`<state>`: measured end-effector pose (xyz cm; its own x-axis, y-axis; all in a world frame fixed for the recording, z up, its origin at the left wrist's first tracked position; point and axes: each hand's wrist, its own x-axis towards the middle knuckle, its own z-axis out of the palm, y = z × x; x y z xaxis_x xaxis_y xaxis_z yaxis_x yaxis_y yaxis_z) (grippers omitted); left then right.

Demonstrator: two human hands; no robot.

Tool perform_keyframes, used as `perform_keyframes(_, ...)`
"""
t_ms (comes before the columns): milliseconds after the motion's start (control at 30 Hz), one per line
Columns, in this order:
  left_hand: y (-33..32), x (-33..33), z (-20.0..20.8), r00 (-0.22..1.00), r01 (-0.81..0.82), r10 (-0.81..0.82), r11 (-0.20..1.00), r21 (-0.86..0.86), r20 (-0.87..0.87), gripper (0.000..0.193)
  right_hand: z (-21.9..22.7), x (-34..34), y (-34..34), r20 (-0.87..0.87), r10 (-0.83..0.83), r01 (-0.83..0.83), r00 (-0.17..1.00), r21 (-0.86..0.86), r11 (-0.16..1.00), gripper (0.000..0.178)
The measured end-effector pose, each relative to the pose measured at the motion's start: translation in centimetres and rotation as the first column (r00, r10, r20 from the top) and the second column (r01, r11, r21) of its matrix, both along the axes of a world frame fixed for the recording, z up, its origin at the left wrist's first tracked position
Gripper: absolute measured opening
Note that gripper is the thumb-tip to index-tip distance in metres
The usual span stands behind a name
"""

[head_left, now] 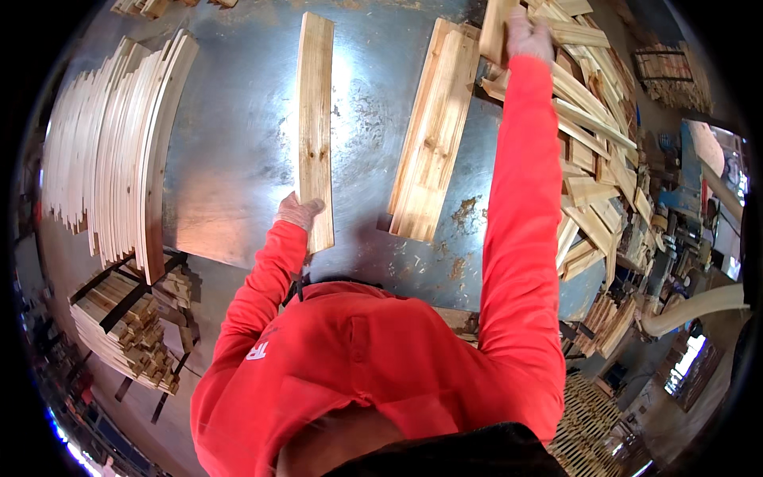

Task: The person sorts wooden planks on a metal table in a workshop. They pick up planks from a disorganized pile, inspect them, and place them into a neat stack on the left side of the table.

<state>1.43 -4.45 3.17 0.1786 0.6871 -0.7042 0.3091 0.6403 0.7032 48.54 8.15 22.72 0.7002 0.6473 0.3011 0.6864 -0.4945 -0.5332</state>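
Note:
My left hand (299, 212) is closed round the near end of a long wooden board (315, 127), thumb on top. The board stretches away from me over the metal table (230, 119). My right arm reaches out to the far right, where my right hand (529, 36) grips the edge of another wooden board (496, 30) beside the heap; its fingers are partly hidden. Between my arms lies a short stack of boards (437, 131) on the table, slightly slanted.
A neat row of pale boards (119, 143) covers the table's left side. Loose planks lie in a heap (592, 151) at the right edge. On the floor at lower left stands a rack of stacked wood (131, 326). A pale hose (691, 312) curves at far right.

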Motion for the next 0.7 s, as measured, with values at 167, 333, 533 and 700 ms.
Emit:
perform_keyframes(167,0.6,0.9,-0.3,0.992,-0.014,0.020,0.999,0.045,-0.127,0.038,-7.6,-9.6,-4.4,-0.135,-0.005,-0.037,0.991,-0.309,0.950,0.111)
perform_keyframes(333,0.2,3.4,-2.3,0.998,-0.042,0.039,0.998,0.055,0.044,0.039,-12.7,-19.7,-16.2,-0.303,-0.182,-0.092,0.935,-0.705,0.703,0.120)
perform_keyframes(533,-2.0,4.4,0.8,0.996,0.070,-0.073,0.995,0.068,0.055,0.042,-11.5,-21.3,-17.0,-0.276,0.100,-0.218,0.956,-0.439,0.871,0.099)
perform_keyframes(700,-1.2,3.3,-1.5,0.870,0.490,-0.468,0.852,0.185,-0.151,0.043,-13.4,-25.9,-19.4,-0.091,0.126,-0.151,0.988,-0.374,0.915,0.086)
